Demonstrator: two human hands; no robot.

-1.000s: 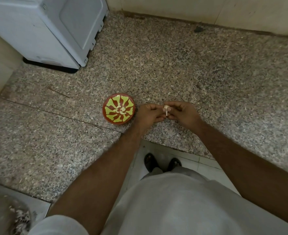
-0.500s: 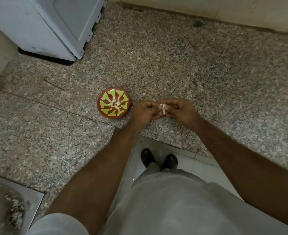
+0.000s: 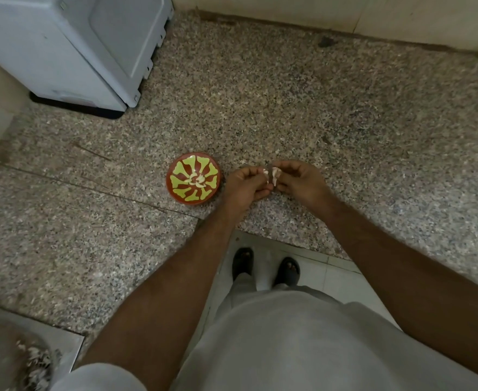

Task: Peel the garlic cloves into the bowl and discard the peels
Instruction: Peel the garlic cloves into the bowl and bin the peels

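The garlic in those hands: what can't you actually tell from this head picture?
- Garlic clove: how far it is peeled; too small, covered by left hand and right hand.
- Bowl: clove count; too small.
- Sink contents: cut off by the corner, blurred.

The one camera sits on my head and looks forward and steeply down, wide-angled, so straight edges bow near the borders. My arms reach in from the bottom to my left hand (image 3: 245,185) and right hand (image 3: 298,180), mid-frame at arm's length. The speckled counter (image 3: 345,114) fills most of the view; the wall (image 3: 288,9) is at the top, my shoes (image 3: 266,266) far below.
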